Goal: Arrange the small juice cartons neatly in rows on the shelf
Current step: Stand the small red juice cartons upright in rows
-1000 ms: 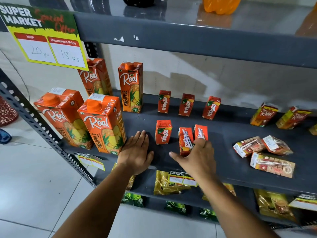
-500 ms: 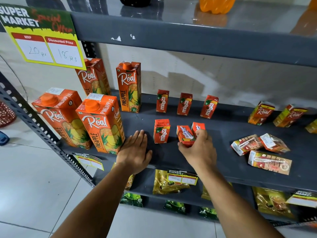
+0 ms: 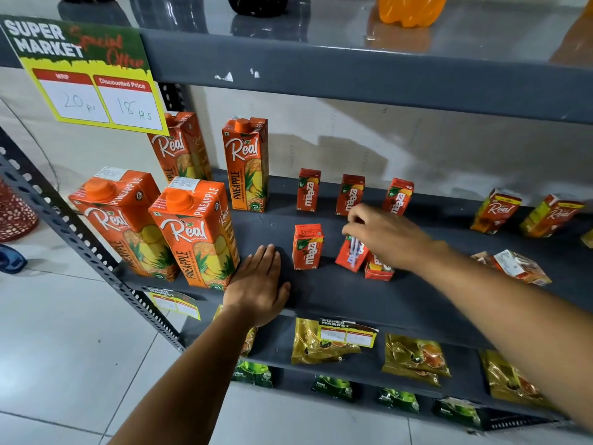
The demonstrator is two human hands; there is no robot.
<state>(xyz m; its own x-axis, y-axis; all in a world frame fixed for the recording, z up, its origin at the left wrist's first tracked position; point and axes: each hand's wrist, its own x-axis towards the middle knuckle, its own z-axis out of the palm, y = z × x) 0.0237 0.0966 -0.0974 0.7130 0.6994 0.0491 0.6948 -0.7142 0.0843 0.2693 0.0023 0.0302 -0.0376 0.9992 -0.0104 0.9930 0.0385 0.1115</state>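
The right hand (image 3: 382,234), which gripped a Maaza carton (image 3: 351,253) low a moment ago, now pinches its top, tilted on the grey shelf (image 3: 337,293), while the left hand (image 3: 256,284) stays flat, fingers spread.

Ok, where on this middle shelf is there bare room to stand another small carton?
Bare shelf runs along the front edge, right of the left hand. Another gap lies between the back Maaza row and the small Real cartons. It is crowded under the right hand, where two cartons touch.
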